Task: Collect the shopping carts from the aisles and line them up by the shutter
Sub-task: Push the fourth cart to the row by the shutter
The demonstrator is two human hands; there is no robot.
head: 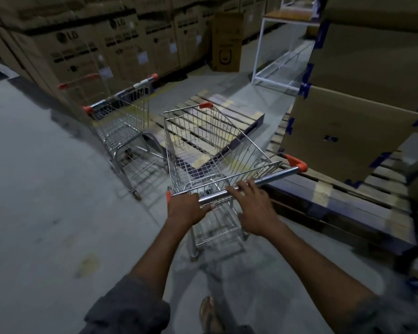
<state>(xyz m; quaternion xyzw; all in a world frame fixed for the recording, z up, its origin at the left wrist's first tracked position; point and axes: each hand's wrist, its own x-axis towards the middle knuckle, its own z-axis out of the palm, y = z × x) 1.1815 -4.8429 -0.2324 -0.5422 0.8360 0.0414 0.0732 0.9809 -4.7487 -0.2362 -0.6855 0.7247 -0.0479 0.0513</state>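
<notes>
A wire shopping cart (210,145) with orange corner caps stands right in front of me on the grey floor. My left hand (187,208) is wrapped around the left end of its chrome handle bar (270,180). My right hand (253,208) rests on the bar's middle with fingers spread over it, not clearly closed. A second wire cart (123,116) stands just ahead to the left, its orange-tipped handle toward the cardboard boxes. No shutter is in view.
Stacked brown cartons (82,44) wall the left and back. Wooden pallets (210,121) lie ahead, and another pallet (348,203) on the right carries large taped boxes (362,112). A white metal rack (282,56) stands at the back right. Open floor stretches left.
</notes>
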